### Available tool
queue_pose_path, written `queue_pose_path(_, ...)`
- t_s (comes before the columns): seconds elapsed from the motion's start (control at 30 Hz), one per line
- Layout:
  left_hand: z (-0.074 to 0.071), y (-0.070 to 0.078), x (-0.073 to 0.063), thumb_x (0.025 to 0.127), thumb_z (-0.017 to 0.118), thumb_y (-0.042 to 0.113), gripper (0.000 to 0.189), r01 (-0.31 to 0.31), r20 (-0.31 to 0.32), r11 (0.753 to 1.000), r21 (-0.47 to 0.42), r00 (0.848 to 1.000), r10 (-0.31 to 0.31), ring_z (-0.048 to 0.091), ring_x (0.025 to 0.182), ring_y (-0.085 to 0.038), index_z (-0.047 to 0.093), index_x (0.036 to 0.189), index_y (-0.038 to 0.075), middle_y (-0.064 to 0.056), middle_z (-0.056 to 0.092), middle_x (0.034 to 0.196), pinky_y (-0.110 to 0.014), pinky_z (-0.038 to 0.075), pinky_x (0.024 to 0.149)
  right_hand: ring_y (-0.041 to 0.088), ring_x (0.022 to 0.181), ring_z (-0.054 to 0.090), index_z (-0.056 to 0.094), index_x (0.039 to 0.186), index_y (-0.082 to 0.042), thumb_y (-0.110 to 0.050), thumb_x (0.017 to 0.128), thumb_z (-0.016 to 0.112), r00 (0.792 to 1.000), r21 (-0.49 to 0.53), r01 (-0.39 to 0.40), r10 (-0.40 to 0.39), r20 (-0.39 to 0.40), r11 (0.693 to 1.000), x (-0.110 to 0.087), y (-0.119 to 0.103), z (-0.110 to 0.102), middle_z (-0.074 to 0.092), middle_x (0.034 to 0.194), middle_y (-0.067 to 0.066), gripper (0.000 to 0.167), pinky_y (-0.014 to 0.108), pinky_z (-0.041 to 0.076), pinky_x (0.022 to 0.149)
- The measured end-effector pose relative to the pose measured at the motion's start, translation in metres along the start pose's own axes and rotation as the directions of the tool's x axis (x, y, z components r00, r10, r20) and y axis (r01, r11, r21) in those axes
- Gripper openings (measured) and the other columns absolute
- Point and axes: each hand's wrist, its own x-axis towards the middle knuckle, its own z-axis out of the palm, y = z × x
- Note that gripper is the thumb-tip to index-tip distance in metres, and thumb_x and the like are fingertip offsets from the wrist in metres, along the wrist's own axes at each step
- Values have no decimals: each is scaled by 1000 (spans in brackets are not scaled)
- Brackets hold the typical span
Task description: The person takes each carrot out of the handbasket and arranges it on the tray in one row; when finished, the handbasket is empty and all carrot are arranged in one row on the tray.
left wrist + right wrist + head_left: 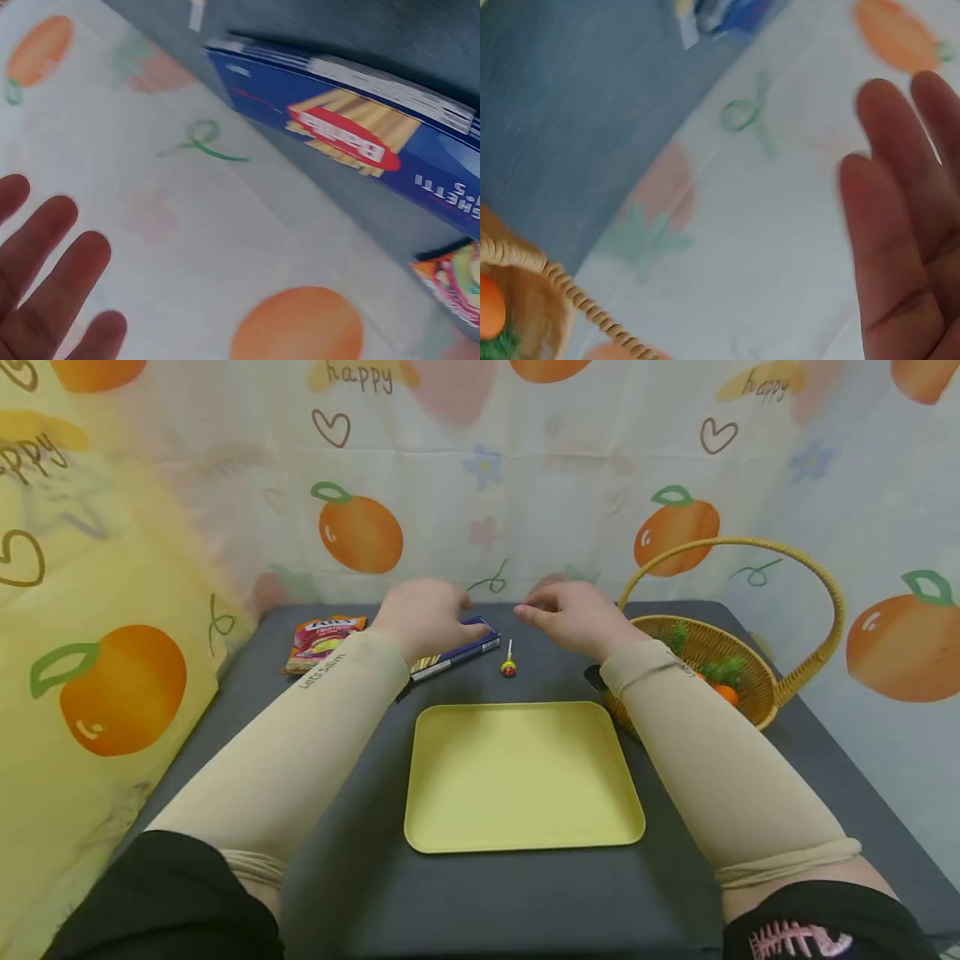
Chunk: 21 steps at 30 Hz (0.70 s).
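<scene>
My left hand (427,618) is raised over the far part of the table, its fingers apart and holding nothing in the left wrist view. Below and beside it lies a blue Barilla spaghetti box (337,127), partly covered by the hand and sleeve in the head view. A colourful candy bag (321,642) sits left of the box. Between the hands a lollipop (508,667) lies with its stick pointing away. My right hand (573,617) hovers left of the wicker basket (708,639), its fingers loosely bent around nothing.
A yellow tray (525,777) lies at the middle front of the dark table (495,902). Carrots (726,694) with green tops are in the basket, whose tall handle (832,610) arches up. Part of a black thing (595,677) shows beside the basket. A fruit-printed curtain (480,510) hangs behind.
</scene>
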Motion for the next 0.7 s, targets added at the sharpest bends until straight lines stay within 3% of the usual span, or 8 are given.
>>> queue_pose_path(0.07, -5, 2, -13, 101, 70, 62, 57, -17, -30, 1000, -19, 999, 16, 73, 123, -26, 76, 139, 19, -2, 78, 136, -50, 60, 101, 29, 110, 73, 75, 140, -17, -50, 115, 58, 1000, 136, -12, 14, -17, 991, -15, -2, -5, 75, 126, 10, 45, 46, 59, 97)
queue_pose_path(0.13, -7, 2, -28, 102, 71, 59, 59, -44, -46, 998, -40, 998, 42, 71, 129, -28, 72, 144, 18, -4, 75, 142, -52, 58, 105, 27, 98, 74, 74, 139, -15, -48, 116, 55, 999, 282, -36, 44, -22, 959, -31, -2, -10, 76, 115, 11, 45, 39, 61, 89)
queue_pose_path(0.27, 1, -2, -63, 100, 73, 62, 76, -98, -31, 994, -50, 995, 97, 61, 145, -35, 57, 161, 18, -10, 63, 159, -57, 52, 116, 20, 90, 75, 67, 144, -5, -47, 117, 51, 995, 516, -95, 97, 23, 851, -60, 11, -21, 76, 104, 5, 52, 31, 63, 82)
queue_pose_path(0.37, 14, -6, -91, 98, 76, 63, 82, -126, 3, 992, -13, 992, 126, 57, 147, -43, 57, 162, 16, -16, 58, 162, -62, 52, 116, 18, 87, 74, 61, 146, -2, -47, 118, 49, 986, 606, -169, 132, 105, 778, -77, 30, -29, 74, 98, 0, 55, 32, 64, 82)
queue_pose_path(0.5, 36, -13, -126, 95, 78, 66, 84, -146, 46, 989, 32, 988, 145, 55, 148, -48, 60, 159, 15, -21, 55, 163, -69, 50, 114, 17, 92, 73, 53, 151, -4, -52, 118, 46, 960, 625, -275, 177, 215, 731, -94, 61, -37, 71, 103, -3, 59, 36, 64, 86)
queue_pose_path(0.6, 52, -19, -151, 89, 77, 77, 101, -149, 123, 988, 38, 982, 144, 40, 159, -51, 51, 167, 18, -22, 41, 175, -76, 41, 119, 17, 100, 72, 43, 161, -7, -59, 116, 41, 938, 635, -344, 222, 266, 692, -102, 83, -39, 68, 114, -2, 68, 36, 62, 90)
queue_pose_path(0.7, 65, -23, -174, 81, 74, 90, 118, -151, 207, 988, 27, 968, 142, 25, 166, -53, 43, 172, 22, -21, 28, 181, -82, 31, 121, 24, 121, 67, 25, 174, -10, -66, 114, 37, 914, 678, -406, 260, 312, 613, -104, 98, -37, 60, 142, 7, 83, 32, 62, 94)
